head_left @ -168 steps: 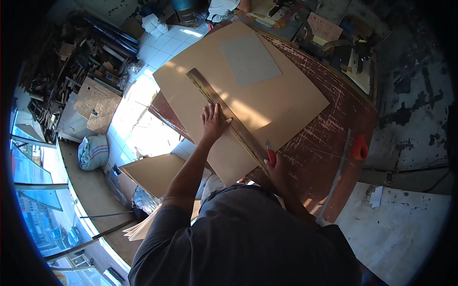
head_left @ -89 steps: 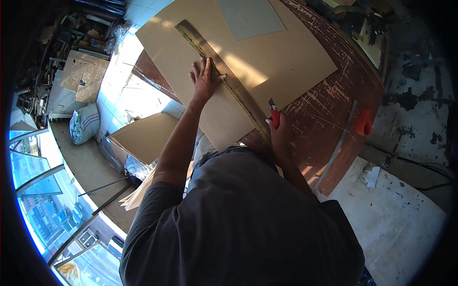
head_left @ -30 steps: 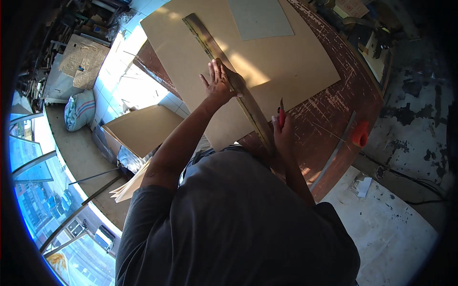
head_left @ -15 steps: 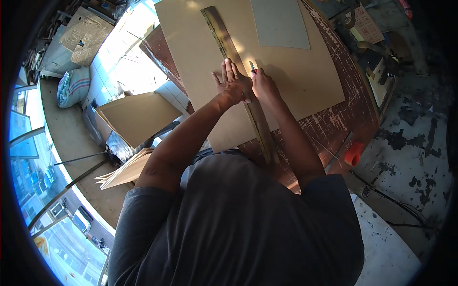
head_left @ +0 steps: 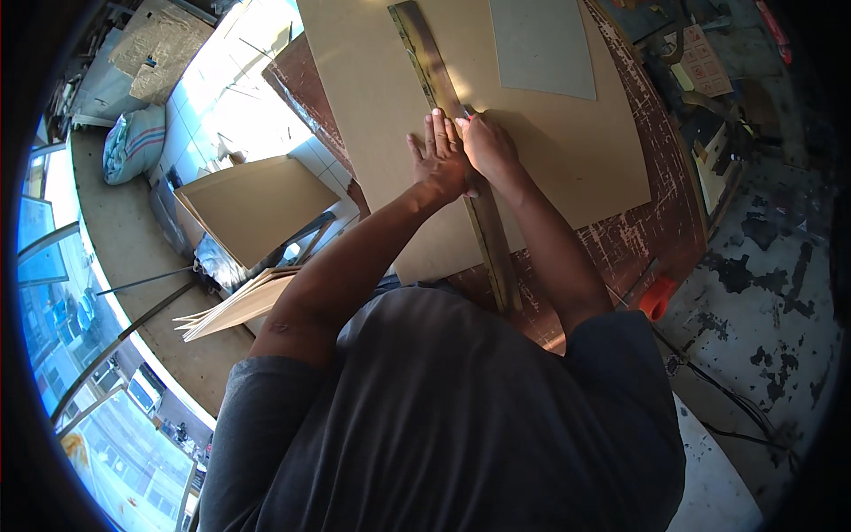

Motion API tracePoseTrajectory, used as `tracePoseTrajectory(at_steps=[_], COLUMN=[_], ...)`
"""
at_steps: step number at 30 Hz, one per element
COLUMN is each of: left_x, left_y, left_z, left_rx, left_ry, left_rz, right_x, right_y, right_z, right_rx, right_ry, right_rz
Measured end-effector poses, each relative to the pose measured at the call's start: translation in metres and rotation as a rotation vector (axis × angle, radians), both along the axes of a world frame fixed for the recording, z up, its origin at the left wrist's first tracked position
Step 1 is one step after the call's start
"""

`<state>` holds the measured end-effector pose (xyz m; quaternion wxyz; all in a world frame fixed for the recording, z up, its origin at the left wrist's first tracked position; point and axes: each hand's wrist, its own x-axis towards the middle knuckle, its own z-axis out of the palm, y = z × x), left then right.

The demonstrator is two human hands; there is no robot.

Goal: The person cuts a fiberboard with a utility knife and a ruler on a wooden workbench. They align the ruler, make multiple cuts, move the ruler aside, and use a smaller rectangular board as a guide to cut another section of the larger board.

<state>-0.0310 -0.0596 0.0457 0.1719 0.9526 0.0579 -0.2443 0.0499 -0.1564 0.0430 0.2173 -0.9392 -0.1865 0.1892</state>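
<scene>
A large brown cardboard sheet (head_left: 576, 160) lies on the worn red-brown table. Across it runs a long, scuffed metal straightedge (head_left: 421, 51), its near end reaching past the sheet toward my body. My left hand (head_left: 441, 168) lies flat on the straightedge with fingers stretched out, pressing it to the sheet. Close against its right side, my right hand (head_left: 490, 146) is closed around a utility knife (head_left: 468, 112). Only a small part of the knife shows at the fingertips, by the straightedge's right edge; the rest is hidden in the hand.
A grey sheet (head_left: 545, 49) rests on the cardboard's far right. An orange-red ring-shaped object (head_left: 657, 298) sits near the table's right corner. Folded cardboard (head_left: 257, 208) and thin boards (head_left: 235, 306) stand to the left. Cluttered parts (head_left: 709, 142) line the right side.
My right hand has turned over the knife, so less of its blade and body shows. The whole view has shifted slightly; the left hand stays on the straightedge.
</scene>
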Motion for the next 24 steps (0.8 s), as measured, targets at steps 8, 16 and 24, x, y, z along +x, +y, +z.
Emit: tracePoseTrajectory(at_steps=[8,16,24], left_x=[-0.001,-0.004,-0.003], left_y=[-0.001,0.0,0.001], left_z=[0.001,-0.002,-0.003], left_rx=[-0.003,-0.038,0.026], left_ry=[-0.014,-0.029,-0.029], left_rz=[-0.004,0.024,-0.003], right_x=[0.002,-0.056,-0.171], right_y=[-0.004,-0.052,-0.138], right_z=[0.002,0.004,0.03], right_rx=[0.015,-0.013,-0.194], right_ry=[0.003,0.026,0.16], right_rz=[0.021,-0.001,-0.054])
